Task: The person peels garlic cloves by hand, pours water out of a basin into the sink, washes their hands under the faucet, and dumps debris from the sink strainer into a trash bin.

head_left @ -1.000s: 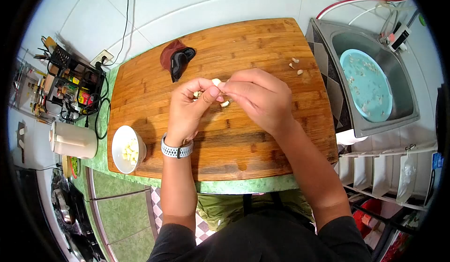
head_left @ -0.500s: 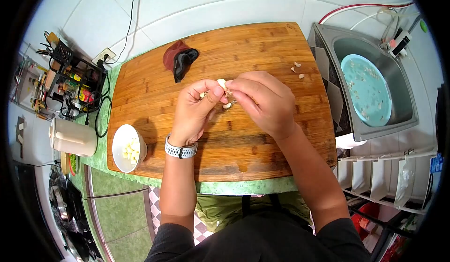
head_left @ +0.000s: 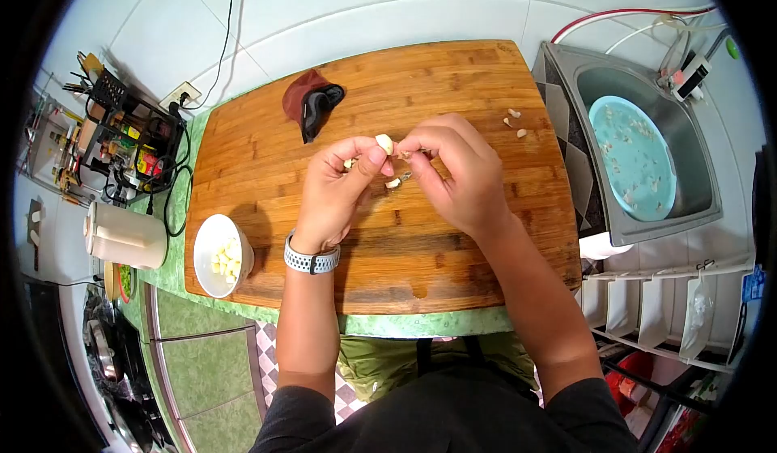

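Note:
Between the thumb and fingers of my left hand [head_left: 336, 182] a pale garlic clove [head_left: 384, 143] is pinched, its rounded top showing. Just to the right, my right hand [head_left: 457, 174] has thumb and forefinger pressed together on a small bit of garlic skin [head_left: 404, 155]. Another clove [head_left: 393, 183] with skin beside it lies on the wooden board [head_left: 421, 250] below my fingertips. One more pale piece shows partly behind my left fingers. At the board's left front stands a white bowl [head_left: 205, 246] holding several peeled cloves [head_left: 227, 260].
A dark red and black cloth item [head_left: 307, 101] lies at the back of the board. Small garlic bits [head_left: 514, 114] lie at the right. Beyond is a sink [head_left: 704, 161] with a blue basin [head_left: 603, 117] of water. A lidded pitcher [head_left: 129, 238] stands left.
My right fingers have moved slightly right, away from the clove, with a bit of skin between them. More of the clove in my left hand now shows.

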`<state>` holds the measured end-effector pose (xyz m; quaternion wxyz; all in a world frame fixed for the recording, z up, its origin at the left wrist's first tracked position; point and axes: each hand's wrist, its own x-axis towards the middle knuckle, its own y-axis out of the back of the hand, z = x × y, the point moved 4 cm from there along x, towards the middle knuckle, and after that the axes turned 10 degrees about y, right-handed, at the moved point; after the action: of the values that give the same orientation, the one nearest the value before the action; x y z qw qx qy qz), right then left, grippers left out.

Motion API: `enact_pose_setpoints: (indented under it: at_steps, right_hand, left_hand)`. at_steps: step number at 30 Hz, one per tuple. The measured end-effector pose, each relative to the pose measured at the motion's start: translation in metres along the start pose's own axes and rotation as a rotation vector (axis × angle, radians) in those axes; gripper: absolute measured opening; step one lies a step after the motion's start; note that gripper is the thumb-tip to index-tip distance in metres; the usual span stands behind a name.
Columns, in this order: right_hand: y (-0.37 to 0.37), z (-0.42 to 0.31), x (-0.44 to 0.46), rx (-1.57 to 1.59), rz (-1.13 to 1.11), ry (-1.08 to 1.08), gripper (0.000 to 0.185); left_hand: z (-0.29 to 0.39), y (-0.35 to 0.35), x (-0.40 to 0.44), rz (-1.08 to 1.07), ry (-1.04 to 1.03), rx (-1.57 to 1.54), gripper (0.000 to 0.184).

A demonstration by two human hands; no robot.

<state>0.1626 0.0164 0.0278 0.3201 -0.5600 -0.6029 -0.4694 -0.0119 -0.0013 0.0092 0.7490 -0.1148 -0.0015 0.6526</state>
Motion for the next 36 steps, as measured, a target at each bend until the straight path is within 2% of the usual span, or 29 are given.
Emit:
enact_pose_setpoints:
  at_steps: [7, 11, 13, 15, 17, 19, 21, 22, 25, 29, 31, 32, 33, 36]
  right_hand:
    - [-0.001, -0.001, 0.0, -0.044, -0.036, 0.042, 0.017]
    - [-0.004, 0.004, -0.003, -0.016, -0.033, -0.03, 0.017]
    - [-0.004, 0.007, -0.003, 0.031, -0.004, -0.065, 0.017]
    - [0.002, 0.009, -0.001, -0.05, 0.041, -0.098, 0.016]
    - [0.008, 0.008, 0.005, -0.074, 0.033, -0.033, 0.015]
    - [0.012, 0.011, 0.004, -0.154, 0.097, -0.095, 0.012]
    - [0.013, 0.015, 0.003, -0.142, 0.116, -0.112, 0.01]
    - [0.014, 0.017, 0.002, -0.144, 0.143, -0.138, 0.008]
    - [0.013, 0.017, 0.003, -0.166, 0.118, -0.179, 0.007]
    - [0.012, 0.023, -0.001, -0.162, 0.068, -0.247, 0.007]
    - [0.005, 0.028, -0.003, -0.186, -0.013, -0.236, 0.006]
    - [0.003, 0.022, 0.0, -0.158, -0.032, -0.338, 0.007]
    - [0.0, 0.02, -0.001, -0.142, -0.036, -0.332, 0.007]
    - [-0.003, 0.021, -0.004, -0.175, -0.124, -0.31, 0.007]
  left_hand:
    - [0.001, -0.004, 0.001, 0.008, -0.08, 0.07, 0.015]
    - [0.004, -0.007, 0.0, 0.067, -0.09, 0.136, 0.017]
    - [0.008, -0.006, 0.0, 0.106, -0.097, 0.183, 0.019]
    - [0.008, 0.0, 0.002, 0.142, -0.114, 0.185, 0.023]
    - [0.016, 0.011, -0.003, 0.188, -0.135, 0.17, 0.026]
    - [0.029, 0.032, -0.018, 0.314, -0.117, 0.038, 0.029]
    - [0.054, 0.054, -0.044, 0.374, -0.164, 0.035, 0.029]
    - [0.066, 0.065, -0.06, 0.505, -0.189, 0.089, 0.029]
    - [0.092, 0.103, -0.114, 0.71, -0.216, 0.338, 0.03]
    - [0.094, 0.162, -0.169, 0.765, 0.068, 0.713, 0.028]
    - [0.086, 0.182, -0.181, 0.774, 0.091, 0.917, 0.033]
    - [0.085, 0.185, -0.184, 0.786, 0.13, 1.025, 0.034]
    - [0.083, 0.188, -0.184, 0.794, 0.169, 1.13, 0.036]
    - [0.078, 0.199, -0.185, 0.82, 0.214, 1.211, 0.037]
